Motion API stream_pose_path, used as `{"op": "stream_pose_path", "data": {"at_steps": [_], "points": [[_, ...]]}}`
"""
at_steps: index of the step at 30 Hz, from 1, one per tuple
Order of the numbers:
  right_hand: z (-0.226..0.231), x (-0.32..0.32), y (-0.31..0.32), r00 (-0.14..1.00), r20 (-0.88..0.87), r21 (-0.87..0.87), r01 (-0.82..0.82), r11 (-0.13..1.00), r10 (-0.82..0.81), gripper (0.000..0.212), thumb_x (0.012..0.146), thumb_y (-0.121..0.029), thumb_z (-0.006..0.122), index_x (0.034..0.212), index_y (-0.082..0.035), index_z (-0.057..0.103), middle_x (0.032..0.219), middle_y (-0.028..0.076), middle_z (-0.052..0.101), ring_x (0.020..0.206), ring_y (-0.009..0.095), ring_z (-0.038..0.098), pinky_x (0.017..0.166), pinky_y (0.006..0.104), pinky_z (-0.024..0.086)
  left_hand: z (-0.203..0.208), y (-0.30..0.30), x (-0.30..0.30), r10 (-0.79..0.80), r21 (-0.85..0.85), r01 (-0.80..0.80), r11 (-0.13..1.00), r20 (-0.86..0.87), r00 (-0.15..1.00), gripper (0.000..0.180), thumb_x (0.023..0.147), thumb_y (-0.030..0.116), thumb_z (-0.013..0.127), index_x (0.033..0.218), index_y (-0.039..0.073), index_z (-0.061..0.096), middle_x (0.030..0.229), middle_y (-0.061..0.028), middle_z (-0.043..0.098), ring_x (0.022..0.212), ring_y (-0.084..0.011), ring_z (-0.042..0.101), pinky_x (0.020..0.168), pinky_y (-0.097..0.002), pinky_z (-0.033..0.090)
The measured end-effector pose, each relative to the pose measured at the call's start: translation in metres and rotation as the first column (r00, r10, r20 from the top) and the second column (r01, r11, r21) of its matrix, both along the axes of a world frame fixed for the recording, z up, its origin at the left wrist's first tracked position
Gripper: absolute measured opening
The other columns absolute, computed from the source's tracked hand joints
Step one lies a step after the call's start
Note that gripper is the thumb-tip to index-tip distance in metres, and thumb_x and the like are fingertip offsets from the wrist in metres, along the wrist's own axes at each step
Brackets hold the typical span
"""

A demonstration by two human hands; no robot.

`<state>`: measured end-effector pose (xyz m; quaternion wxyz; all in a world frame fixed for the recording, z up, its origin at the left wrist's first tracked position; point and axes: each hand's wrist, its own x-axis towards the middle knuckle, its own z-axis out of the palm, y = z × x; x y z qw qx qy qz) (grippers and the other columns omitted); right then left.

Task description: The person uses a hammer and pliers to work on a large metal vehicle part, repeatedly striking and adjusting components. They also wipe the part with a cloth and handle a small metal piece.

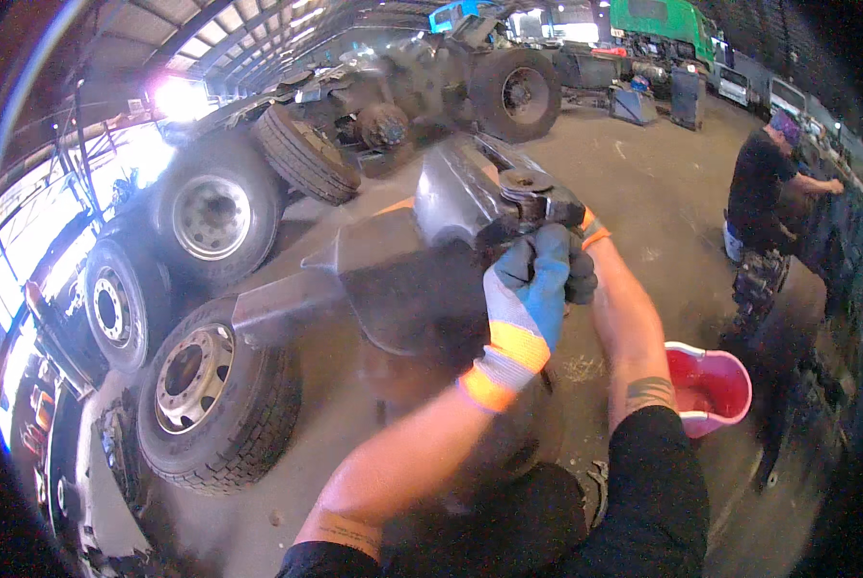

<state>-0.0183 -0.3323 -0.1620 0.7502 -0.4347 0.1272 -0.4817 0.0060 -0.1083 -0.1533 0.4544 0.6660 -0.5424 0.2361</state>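
In front of me, both gloved hands are close together at a round, rusty, grooved metal part (pixel 526 183) on a dark metal assembly. My left hand (pixel 537 275), in a grey-blue glove with an orange cuff, is just below the part, its fingers curled and closed; what they grip is hidden. My right hand (pixel 568 210), in a dark glove with an orange cuff, is against the part's right side. It looks closed on the part, though most of its fingers are hidden. Behind the hands is a grey metal body (pixel 453 197), joined to a dark angular block (pixel 407 289).
Loose truck wheels, including one near wheel (pixel 195 380), lie to the left. A vehicle axle with a mounted tyre (pixel 516 94) is farther back. A red bucket (pixel 709 385) sits right of my arm. Another person (pixel 761 188) works at far right.
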Motion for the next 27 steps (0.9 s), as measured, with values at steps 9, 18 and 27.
{"op": "stream_pose_path", "data": {"at_steps": [9, 18, 27], "points": [[0.135, -0.07, -0.051, 0.979, -0.052, -0.389, 0.162, 0.907, -0.197, 0.022, 0.091, -0.032, 0.054, 0.086, -0.012, 0.06, 0.067, 0.003, 0.058, 0.063, 0.018, 0.057, 0.053, 0.0321, 0.042, -0.022, -0.02, -0.007, -0.64, -0.421, 0.484, 0.767, -0.449, 0.624, 0.019, 0.095, 0.011, 0.052, 0.103, -0.001, 0.066, 0.086, -0.0084, 0.067, 0.072, -0.0106, 0.054, 0.064, -0.0296, 0.046], [-0.138, -0.137, 0.166, 0.835, 0.435, 0.376, 0.172, 0.91, -0.337, 0.044, 0.091, -0.042, 0.056, 0.113, -0.004, 0.057, 0.108, 0.013, 0.064, 0.099, 0.031, 0.061, 0.09, 0.0457, 0.049, -0.017, 0.001, -0.037, 0.032, -0.232, -0.009, 0.973, 0.096, 0.995, 0.037, 0.094, 0.005, 0.045, 0.13, 0.003, 0.052, 0.118, -0.0122, 0.063, 0.075, -0.0185, 0.063, 0.062, -0.0342, 0.05], [-0.066, -0.106, 0.21, 0.957, 0.247, 0.158, 0.114, 0.981, -0.151, 0.041, 0.092, -0.028, 0.057, 0.121, 0.0, 0.053, 0.11, 0.013, 0.064, 0.1, 0.029, 0.061, 0.088, 0.0445, 0.05, 0.019, 0.097, -0.006, -0.613, 0.071, 0.619, 0.782, 0.265, 0.744, 0.027, 0.062, 0.009, 0.063, 0.089, 0.009, 0.064, 0.095, -0.0132, 0.059, 0.092, -0.0338, 0.057, 0.079, -0.0407, 0.049]]}}
